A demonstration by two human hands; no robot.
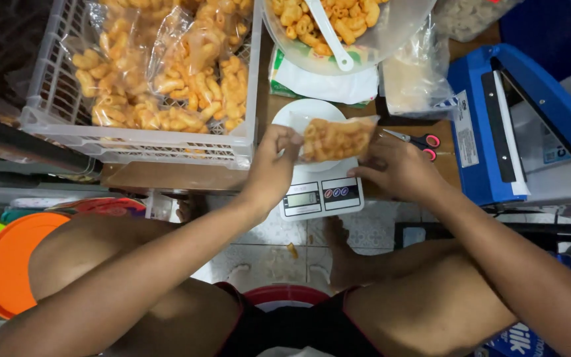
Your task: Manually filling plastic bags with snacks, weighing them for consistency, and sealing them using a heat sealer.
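The left hand [273, 162] pinches one end of a small clear bag of orange snacks [336, 137], with the thumb and fingers pressed together on the plastic. The right hand [398, 168] holds the other end of the same bag, and its fingers are curled in on the corner. The bag hangs between the two hands, just above the round white plate of a small white kitchen scale [318, 192]. I cannot tell if the bag touches the plate. The scale's little screen and buttons sit just below the hands, on the side nearer the person. Just past the right hand lie scissors [421, 140] with red handles, on the brown bench [166, 175]. Farther out on that side is a blue bag sealer [497, 125]. Past the left hand stands a white plastic crate [133, 139] with many filled bags of the same orange snacks in it. Straight ahead of both hands is a big clear bowl [391, 33] full of loose snacks, and a white scoop [332, 36] rests in it. Beside the bowl, near the sealer, is a stack of clear empty bags [414, 82]. Far out to the left, low down, are round orange and green lids [1, 264].
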